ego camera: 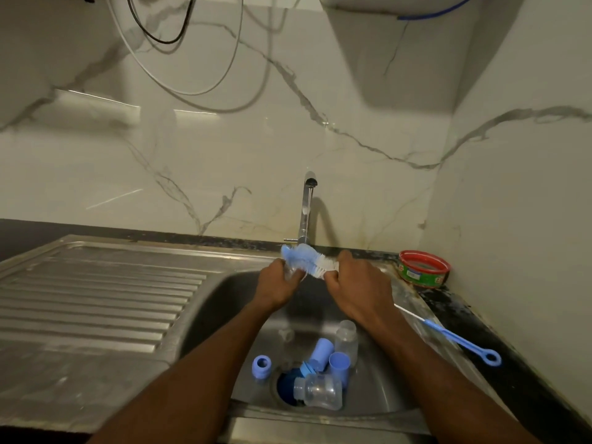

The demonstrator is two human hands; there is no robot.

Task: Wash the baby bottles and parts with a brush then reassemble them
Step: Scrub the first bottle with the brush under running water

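Over the steel sink [224, 302] my left hand [278, 283] grips a small clear part [290, 271], too blurred to name. My right hand [355, 283] grips the blue and white bottle brush [307, 259], whose bristles lie across the clear part just below the tap [306, 213]. At the sink's bottom lie two clear bottles [322, 390] [346, 339], two blue caps [322, 352] [339, 363] and a blue ring [262, 366], near the drain [285, 389].
A thin blue nipple brush [455, 339] lies on the dark counter right of the sink. A red and green tub [423, 269] stands in the back right corner. The ribbed draining board [96, 293] stretches to the left. Cables hang on the marble wall.
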